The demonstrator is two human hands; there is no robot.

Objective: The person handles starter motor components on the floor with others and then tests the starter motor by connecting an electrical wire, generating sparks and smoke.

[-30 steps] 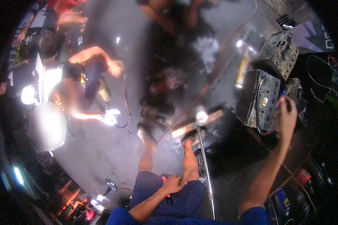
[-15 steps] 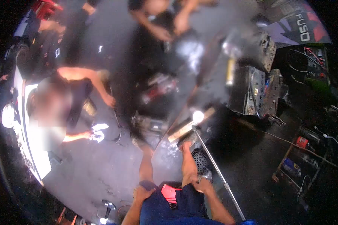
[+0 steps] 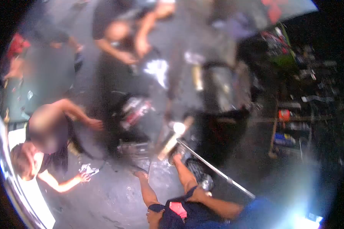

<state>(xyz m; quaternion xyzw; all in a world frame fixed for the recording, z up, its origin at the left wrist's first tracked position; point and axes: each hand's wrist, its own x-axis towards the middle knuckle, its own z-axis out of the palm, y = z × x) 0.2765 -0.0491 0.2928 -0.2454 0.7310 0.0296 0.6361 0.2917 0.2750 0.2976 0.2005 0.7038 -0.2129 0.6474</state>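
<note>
My left hand [image 3: 155,218] rests at my left knee, fingers curled round the hem of my dark shorts [image 3: 172,219]. On the other knee, my right hand [image 3: 197,194] is closed over the hem, partly blurred. A bright pink-red patch [image 3: 178,209] shows between my thighs. Nearest to the right hand is a metal pole [image 3: 212,167], slanting from the right of my lap to a glowing round light [image 3: 179,128]. A wooden plank [image 3: 166,148] lies just beyond my feet, and a dark perforated round object [image 3: 196,170] sits beside my right leg.
A person at left [image 3: 51,141] holds a crumpled white cloth [image 3: 88,170]. Another person [image 3: 118,32] crouches ahead, both hands low. A blurred red-and-silver part [image 3: 135,112] lies on the floor. Bulky machine parts [image 3: 225,86] and a metal rack [image 3: 275,133] stand to the right.
My view has swung to the right, shifting the scene leftward. The person at left has moved, with their head now lower in view. Both my hands stay on my knees.
</note>
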